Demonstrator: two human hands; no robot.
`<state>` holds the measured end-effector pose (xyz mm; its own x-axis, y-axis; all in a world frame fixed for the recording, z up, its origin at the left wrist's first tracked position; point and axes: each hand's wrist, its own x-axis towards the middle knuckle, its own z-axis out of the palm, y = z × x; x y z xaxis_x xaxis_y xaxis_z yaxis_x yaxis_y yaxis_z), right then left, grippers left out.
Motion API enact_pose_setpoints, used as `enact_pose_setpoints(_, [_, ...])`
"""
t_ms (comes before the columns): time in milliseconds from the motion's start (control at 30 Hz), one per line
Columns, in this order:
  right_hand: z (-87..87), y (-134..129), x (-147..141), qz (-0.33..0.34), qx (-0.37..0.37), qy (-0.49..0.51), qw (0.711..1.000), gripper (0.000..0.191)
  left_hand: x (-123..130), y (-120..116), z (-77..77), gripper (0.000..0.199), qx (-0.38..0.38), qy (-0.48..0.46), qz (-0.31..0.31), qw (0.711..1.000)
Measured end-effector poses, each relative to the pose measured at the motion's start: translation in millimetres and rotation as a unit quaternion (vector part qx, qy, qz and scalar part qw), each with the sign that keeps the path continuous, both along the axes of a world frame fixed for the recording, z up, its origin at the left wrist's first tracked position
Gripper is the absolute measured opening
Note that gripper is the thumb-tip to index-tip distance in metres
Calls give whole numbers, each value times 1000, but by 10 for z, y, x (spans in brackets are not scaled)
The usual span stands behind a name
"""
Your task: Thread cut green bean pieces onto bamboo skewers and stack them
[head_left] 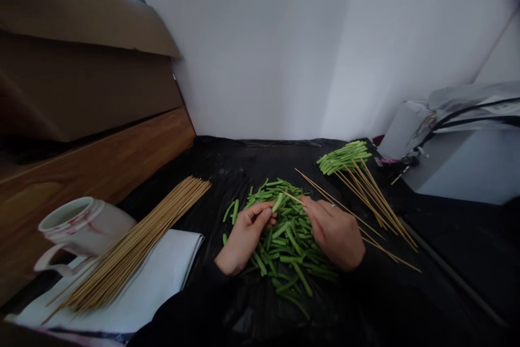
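My left hand (249, 233) pinches a cut piece of green bean (278, 202) between thumb and fingertips. My right hand (335, 230) is closed around a thin bamboo skewer (293, 198), whose tip points left towards that piece. The tip looks close to the bean; whether it touches I cannot tell. Under both hands spreads a loose pile of cut green beans (294, 249). A skewered row of green beans (344, 157) lies at the back right, with several skewer ends (377, 201) reaching towards me.
A thick bundle of bamboo skewers (142, 244) leans across a white folded sheet (174, 260) beside a mug (89, 225) on the left. Black plastic (252, 157) covers the table. A cardboard box (89, 76) stands left, a grey-white container (467, 157) right, a white wall behind.
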<state>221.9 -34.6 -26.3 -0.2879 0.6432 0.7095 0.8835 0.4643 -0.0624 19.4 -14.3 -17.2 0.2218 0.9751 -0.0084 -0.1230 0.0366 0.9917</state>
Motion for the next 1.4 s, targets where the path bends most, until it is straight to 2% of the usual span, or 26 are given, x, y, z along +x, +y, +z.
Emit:
enact_pose_setpoints(100, [10, -24, -45, 19, 11, -5, 1000, 30, -2, -1, 1, 28, -72, -99, -22, 992])
enact_pose_setpoints(167, [21, -37, -68, 26, 16, -8, 999, 32, 0, -8, 20, 28, -84, -118, -34, 989])
enact_pose_setpoints(400, [13, -49, -107, 37, 30, -48, 998, 40, 39, -49, 75, 24, 19, 15, -42, 999])
enact_pose_setpoints(600, [5, -56, -102, 61, 53, -31, 996, 31, 41, -80, 88, 22, -15, 1, -68, 998])
enact_pose_setpoints(767, [27, -77, -105, 86, 44, -45, 994, 33, 53, -83, 73, 23, -29, -32, -83, 996])
enact_pose_setpoints(867, [48, -82, -108, 85, 44, -36, 995, 34, 41, -71, 76, 20, -35, -53, -68, 996])
enact_pose_setpoints(1100, [81, -95, -129, 52, 23, -44, 997, 35, -70, 16, 67, 19, -112, -191, -38, 974])
enact_pose_setpoints(1400, [30, -94, -127, 55, 33, -53, 997, 32, -88, 26, 61, 19, -133, -219, -40, 966])
